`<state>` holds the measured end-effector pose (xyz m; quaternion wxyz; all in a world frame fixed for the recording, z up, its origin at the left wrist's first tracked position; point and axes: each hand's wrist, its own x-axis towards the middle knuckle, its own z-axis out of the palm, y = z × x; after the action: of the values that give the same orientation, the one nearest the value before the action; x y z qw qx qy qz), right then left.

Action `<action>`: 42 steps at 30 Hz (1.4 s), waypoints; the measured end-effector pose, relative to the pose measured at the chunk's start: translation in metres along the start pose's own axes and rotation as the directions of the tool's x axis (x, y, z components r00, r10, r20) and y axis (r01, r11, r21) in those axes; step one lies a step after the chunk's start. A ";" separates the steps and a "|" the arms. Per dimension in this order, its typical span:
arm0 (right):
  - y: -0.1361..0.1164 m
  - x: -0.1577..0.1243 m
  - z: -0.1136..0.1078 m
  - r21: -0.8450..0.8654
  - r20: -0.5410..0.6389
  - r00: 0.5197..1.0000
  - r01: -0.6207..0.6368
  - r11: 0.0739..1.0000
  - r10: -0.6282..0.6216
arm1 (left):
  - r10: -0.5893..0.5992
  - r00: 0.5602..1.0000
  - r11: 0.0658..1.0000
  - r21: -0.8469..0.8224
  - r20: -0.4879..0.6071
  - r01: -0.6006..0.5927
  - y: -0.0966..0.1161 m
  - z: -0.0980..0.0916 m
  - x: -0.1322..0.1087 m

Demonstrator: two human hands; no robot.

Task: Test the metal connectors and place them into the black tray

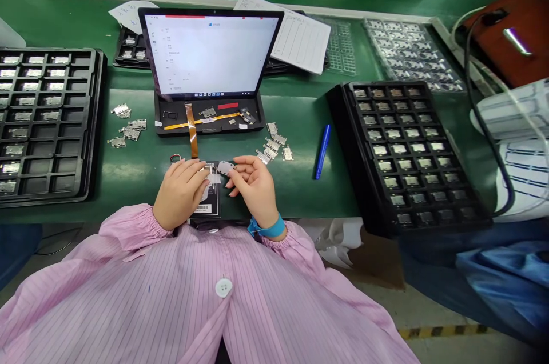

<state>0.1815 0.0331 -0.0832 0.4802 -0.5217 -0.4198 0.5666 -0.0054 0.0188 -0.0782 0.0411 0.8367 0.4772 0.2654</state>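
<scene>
A small grey circuit board (225,167) is pinched between the thumb and fingers of my right hand (256,186); a blue strap circles that wrist. My left hand (180,188) rests on the left part of a flat black battery-like pack (210,204) with a white barcode label. Its fingers are bent and pressed together, and what they grip, if anything, is hidden. An orange-brown flex cable (191,132) runs from the tablet's shallow black tray (171,106) down to the left fingertips. Behind my hands, a lit tablet screen (210,55) stands tilted back.
Loose small boards (271,150) lie right of the tray, more boards (131,132) left of it. A blue marker (323,151) lies near a stack of black part trays (343,147). Another compartment tray (92,181) stands left. Papers (306,44) and a clear blister tray (412,52) lie behind.
</scene>
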 end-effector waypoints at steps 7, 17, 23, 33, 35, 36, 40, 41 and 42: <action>-0.006 0.003 0.002 -0.173 -0.030 0.999 -0.016 0.985 0.011 | 0.018 0.999 0.999 -0.027 0.027 -0.017 -0.002 0.002 -0.002; -0.004 0.004 0.000 -0.234 -0.020 1.000 -0.027 0.972 0.023 | 0.017 0.999 0.999 -0.038 0.032 -0.016 -0.002 0.002 0.000; -0.001 0.004 -0.001 -0.221 0.003 1.000 -0.020 0.975 0.021 | 0.009 0.999 0.999 -0.038 0.035 -0.008 -0.002 0.002 -0.001; -0.003 0.004 0.001 -0.223 0.000 1.000 -0.008 0.975 0.009 | 0.079 0.994 0.994 0.074 0.071 -0.084 0.001 0.001 0.000; -0.002 0.004 0.001 -0.226 0.004 1.000 0.000 0.974 0.001 | 0.108 0.991 0.986 0.121 0.072 -0.117 0.002 -0.001 0.001; -0.001 0.004 0.001 -0.216 0.008 1.000 0.006 0.976 -0.005 | 0.111 0.991 0.984 0.130 0.073 -0.120 0.002 -0.003 0.001; 0.003 0.004 0.000 -0.112 -0.015 0.999 0.035 0.993 -0.037 | -0.021 0.996 0.998 0.066 0.090 0.015 0.006 -0.008 0.014; 0.004 0.004 0.000 -0.090 -0.024 0.999 0.041 0.995 -0.043 | -0.065 0.992 0.997 0.048 0.106 0.060 0.008 -0.008 0.019; 0.004 0.004 0.000 -0.077 -0.028 0.998 0.045 0.996 -0.047 | -0.095 0.987 0.995 0.037 0.127 0.092 0.011 -0.008 0.025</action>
<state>0.1809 0.0362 -0.0878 0.4792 -0.5382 -0.4457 0.5311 0.0087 0.0319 -0.0575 0.0713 0.8293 0.5163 0.2014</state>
